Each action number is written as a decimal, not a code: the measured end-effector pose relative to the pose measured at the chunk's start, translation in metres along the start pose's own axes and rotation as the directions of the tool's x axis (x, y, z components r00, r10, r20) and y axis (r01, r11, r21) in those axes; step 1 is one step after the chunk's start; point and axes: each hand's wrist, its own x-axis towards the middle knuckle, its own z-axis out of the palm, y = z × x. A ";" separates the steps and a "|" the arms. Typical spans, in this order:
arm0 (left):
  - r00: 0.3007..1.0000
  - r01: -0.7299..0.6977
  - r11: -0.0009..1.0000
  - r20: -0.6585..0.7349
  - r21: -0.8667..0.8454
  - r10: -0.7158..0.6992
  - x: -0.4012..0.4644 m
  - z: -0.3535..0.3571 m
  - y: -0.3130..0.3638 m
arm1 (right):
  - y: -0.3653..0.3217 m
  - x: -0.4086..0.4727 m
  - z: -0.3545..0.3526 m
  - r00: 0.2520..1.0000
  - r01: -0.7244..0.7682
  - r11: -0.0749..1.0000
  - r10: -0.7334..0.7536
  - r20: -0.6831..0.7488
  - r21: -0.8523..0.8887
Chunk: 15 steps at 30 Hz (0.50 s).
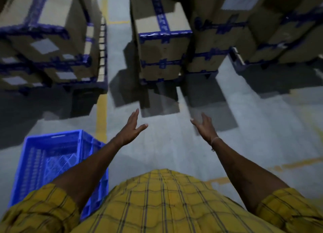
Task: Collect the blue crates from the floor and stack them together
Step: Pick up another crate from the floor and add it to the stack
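Both hands reach forward over the grey floor, holding nothing: the left hand has straight, spread fingers, and the right hand is relaxed with its fingers loosely spread. A blue crate stands on the floor under the left forearm. Taped cardboard boxes are stacked on pallets ahead.

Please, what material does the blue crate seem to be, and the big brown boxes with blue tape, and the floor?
Blue crate: likely moulded plastic, with uniform saturated colour, lattice-perforated walls and a slightly glossy rim.
Brown boxes: probably corrugated cardboard, matte brown faces with folded edges, sealed with shiny blue tape.
Floor: it looks like smooth grey concrete, perhaps coated, with a faint sheen and painted yellow lines.
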 end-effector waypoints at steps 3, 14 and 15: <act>0.996 -0.044 0.997 0.077 0.057 0.040 0.033 0.042 0.043 | 0.044 -0.001 -0.052 0.993 -0.066 0.994 0.074 -0.093 0.082; 0.890 -0.279 0.958 0.392 0.070 0.231 0.145 0.230 0.225 | 0.191 -0.020 -0.236 0.874 -0.197 0.916 0.326 -0.360 0.350; 0.879 -0.293 0.953 0.414 0.077 0.237 0.155 0.250 0.242 | 0.203 -0.024 -0.254 0.854 -0.206 0.904 0.353 -0.383 0.375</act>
